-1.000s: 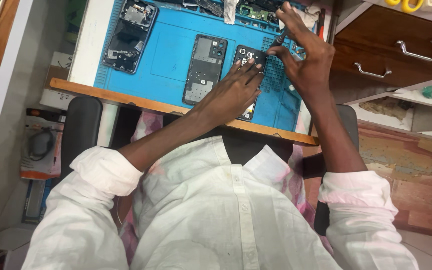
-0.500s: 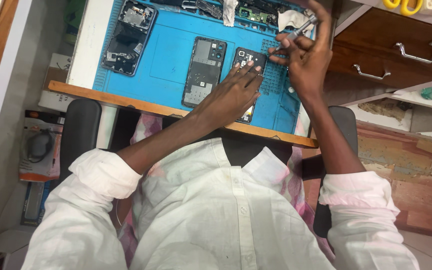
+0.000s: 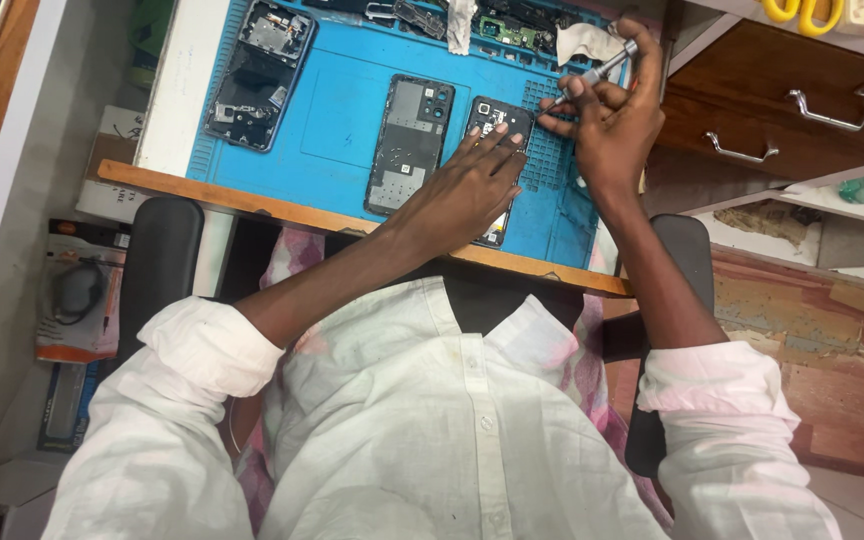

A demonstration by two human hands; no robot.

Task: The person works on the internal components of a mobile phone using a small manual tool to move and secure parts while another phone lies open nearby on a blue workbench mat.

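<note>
Left hand (image 3: 467, 190) laid flat, fingers spread, across an opened phone (image 3: 495, 125) on the blue work mat (image 3: 347, 105), apparently to pin the chassis against sliding while a tool is applied; no closed grip here, only downward pressure from palm and fingers. Right hand (image 3: 612, 125) raised just right of the phone's far end, grip closed around a slim metal screwdriver (image 3: 597, 72), pinched between thumb and fingertips with the tip angled down and left toward the phone's top corner near the camera area; whether the tip actually touches the phone cannot be told. Pinch hold, by the look of it, chosen for fine turning rather than force. Opened phone positioned near the right side of the mat, close to the near edge of the bench (image 3: 282, 205), within easy reach of both hands. Second opened phone body (image 3: 410, 145) lying just left of it, parallel, apart from either hand. Third stripped phone frame (image 3: 259, 75) well off to the far left of the mat, likely set aside. Loose circuit parts (image 3: 512, 30) and a crumpled white cloth (image 3: 582, 42) ranged along the far edge, out of the working zone. Wooden drawers with metal handles (image 3: 827, 115) to the right; yellow-handled scissors (image 3: 802, 10) on the shelf above.
</note>
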